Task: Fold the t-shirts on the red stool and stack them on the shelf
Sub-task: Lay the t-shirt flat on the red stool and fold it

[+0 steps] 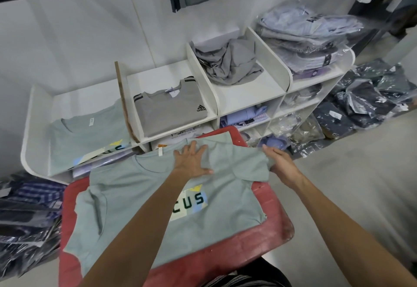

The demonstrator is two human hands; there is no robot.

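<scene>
A pale green t-shirt (140, 198) lies face up across the red stool (252, 248), its printed letters showing near the middle. The left hand (191, 160) rests flat on the chest of the shirt, just under the collar, fingers (191, 149) spread wide and pressing the cloth down. The right hand (282, 165) is at the shirt's right sleeve (255, 162), on the side of the stool nearest the floor bags; its fingers lie close together along the sleeve's edge, and the thumb seems tucked under the cloth, so I judge it is gripping the sleeve to turn it inward, though I cannot see the grip itself.

I would say the folding of this shirt has barely begun: the body is still laid out full width and the far sleeve is unfolded. Behind the stool, the white shelf (228, 104) already carries work that looks done: one matching green shirt (85, 138) folded in the compartment furthest left, and one grey striped-shoulder shirt (171, 111) folded in the next. A third compartment holds one crumpled grey garment (228, 65), not folded; whether it belongs to the task I cannot tell. The last compartment has a pile of bagged shirts (309, 36), too many and too overlapped to count.

So I count one shirt on the stool, two folded on the shelf, one heap loose.
</scene>
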